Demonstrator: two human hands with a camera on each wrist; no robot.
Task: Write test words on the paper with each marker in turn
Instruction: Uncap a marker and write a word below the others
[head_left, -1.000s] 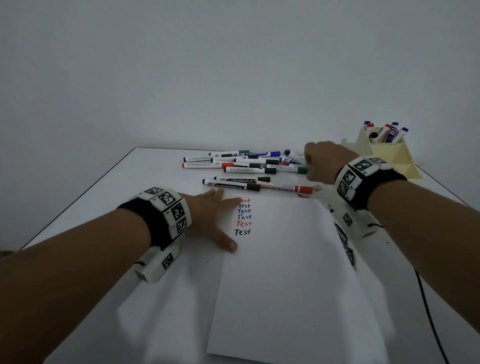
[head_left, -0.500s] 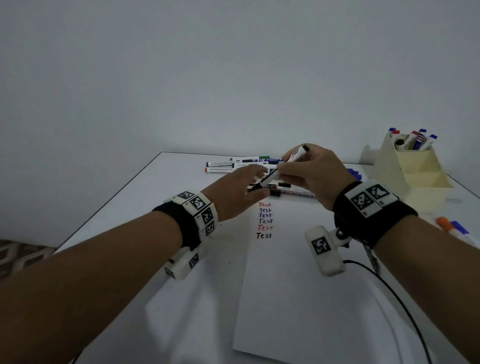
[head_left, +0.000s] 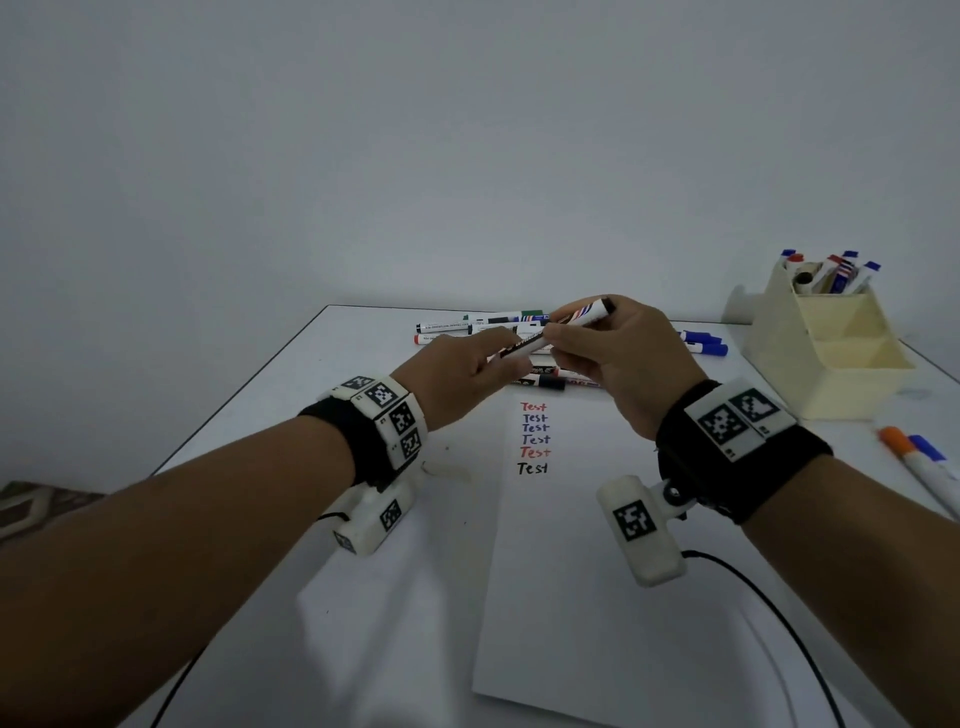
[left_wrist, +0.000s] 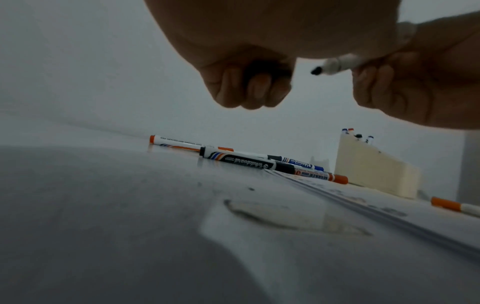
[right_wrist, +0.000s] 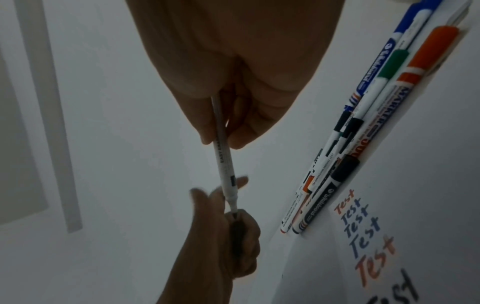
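With my right hand (head_left: 618, 358) pinching the marker (right_wrist: 223, 156) barrel above the paper's (head_left: 571, 571) far end and my left hand (head_left: 457, 379) clenched round its black cap (left_wrist: 270, 70), just off the tip, I'd draw them straight apart, keeping the tip off my fingers.

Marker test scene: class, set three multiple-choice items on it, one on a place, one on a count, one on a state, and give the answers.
1. Where is the cream holder?
A. far right of the table
B. on the paper
C. at the left edge

2. How many times is "Test" written on the paper?
A. four
B. six
C. eight

3. What state is the marker in the right hand in?
A. capped
B. uncapped
C. lying on the table

Answers: 1 A, it stands at the far right. 2 B, six lines show. 3 B, the black tip is bare; the left hand holds the cap.
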